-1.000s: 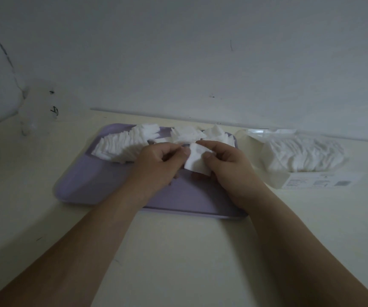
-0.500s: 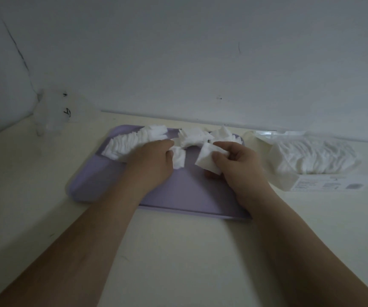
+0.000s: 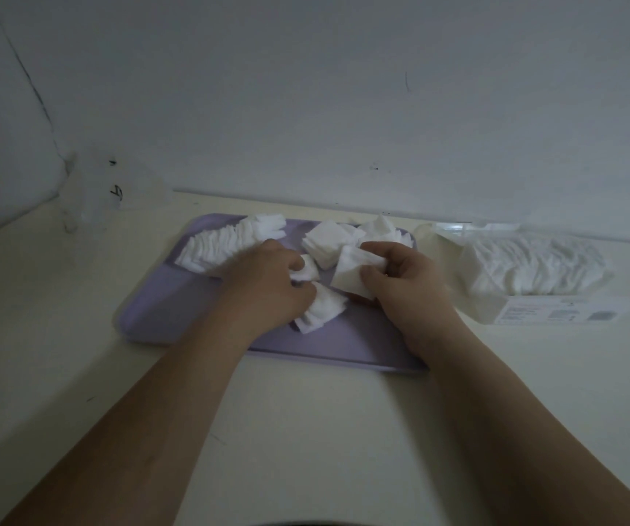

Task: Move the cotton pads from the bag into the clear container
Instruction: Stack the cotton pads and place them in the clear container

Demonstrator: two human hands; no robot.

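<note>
Drawn nearer since a moment ago, a fanned bunch of white square cotton pads (image 3: 321, 311) sits gripped under the curled left hand (image 3: 268, 288) on the flat lavender tray (image 3: 154, 313). The right hand (image 3: 408, 286) pinches a thin pad stack (image 3: 353, 273). Behind lie a pad row (image 3: 211, 250), the pad-filled clear plastic bag (image 3: 533, 267) at right and the clear container (image 3: 89, 199) far left.

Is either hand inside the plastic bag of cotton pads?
No: left hand and right hand both hold white square pads over the lilac tray; the bag lies apart.

Left grip (image 3: 268, 284), right grip (image 3: 406, 282), both curled
</note>
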